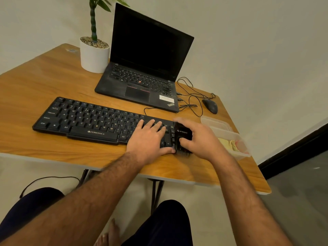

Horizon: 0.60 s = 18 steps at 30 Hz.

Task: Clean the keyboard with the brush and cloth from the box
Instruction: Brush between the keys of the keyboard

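Right now the brushing step looks to be in hand. The right hand (pixel 198 139) curls round a black brush (pixel 183 137), thumb on its near face and fingers over the far side, with the bristles down at the right end of the keyboard (pixel 99 119). The left hand (pixel 149 137) lies flat on the keys just left of the brush, fingers straight and spread, thumb along the near edge; it seems to be steadying the keyboard.

The keyboard sits across the middle of the wooden table (pixel 44 82), its cable running off from the far edge. Just right of the brush stands the clear plastic box (pixel 229 137), with a pale yellowish cloth (pixel 229 143) lying inside it. Its lid (pixel 215 122) appears to rest at its far side. Farther back are an open laptop (pixel 147 64), a mouse (pixel 210 106) to its right and a potted plant (pixel 94 52) to its left.

By my reading, only the right end is being worked, so the rest of the keys to the left remain. The next move calls for sweeping the bristles leftward along the rows while the flat hand shifts out of the way, keeping the keyboard from sliding. The cloth comes afterwards.
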{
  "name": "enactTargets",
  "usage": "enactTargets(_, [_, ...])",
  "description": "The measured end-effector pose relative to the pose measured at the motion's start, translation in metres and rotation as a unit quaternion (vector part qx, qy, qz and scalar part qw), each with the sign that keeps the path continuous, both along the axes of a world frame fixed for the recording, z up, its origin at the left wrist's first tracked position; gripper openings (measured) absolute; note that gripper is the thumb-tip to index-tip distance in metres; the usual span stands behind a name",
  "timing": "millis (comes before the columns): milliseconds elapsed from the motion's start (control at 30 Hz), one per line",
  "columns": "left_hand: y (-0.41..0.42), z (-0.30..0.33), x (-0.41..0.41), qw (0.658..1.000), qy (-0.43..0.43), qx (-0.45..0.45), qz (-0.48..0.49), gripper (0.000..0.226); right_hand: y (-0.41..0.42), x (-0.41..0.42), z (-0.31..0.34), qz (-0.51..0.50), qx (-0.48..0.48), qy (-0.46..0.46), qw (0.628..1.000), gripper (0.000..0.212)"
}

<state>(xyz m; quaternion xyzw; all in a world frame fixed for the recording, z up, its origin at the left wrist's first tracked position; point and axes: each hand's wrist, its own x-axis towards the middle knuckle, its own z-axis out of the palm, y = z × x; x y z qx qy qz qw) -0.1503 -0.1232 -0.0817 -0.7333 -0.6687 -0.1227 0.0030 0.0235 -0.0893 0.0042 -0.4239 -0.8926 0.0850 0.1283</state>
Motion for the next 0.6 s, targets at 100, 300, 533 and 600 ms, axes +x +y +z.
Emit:
enactTargets(100, [0.0,0.001,-0.001,1.0,0.001,0.0,0.0,0.096,0.007,-0.006,0.01,-0.026,0.023,0.002,0.999,0.065])
enactTargets(300, [0.0,0.001,-0.001,1.0,-0.002,0.002,-0.001,0.096,0.002,-0.017,-0.013,-0.009,0.065,0.022,0.998,0.065])
enactTargets(533, [0.0,0.0,-0.001,1.0,-0.004,0.0,-0.005,0.097,0.004,-0.01,0.01,0.022,0.023,-0.089,0.995,0.066])
enactTargets(600, [0.001,0.001,-0.002,1.0,-0.001,-0.004,-0.007,0.099,0.01,-0.011,0.009,-0.017,0.048,-0.059,0.997,0.065])
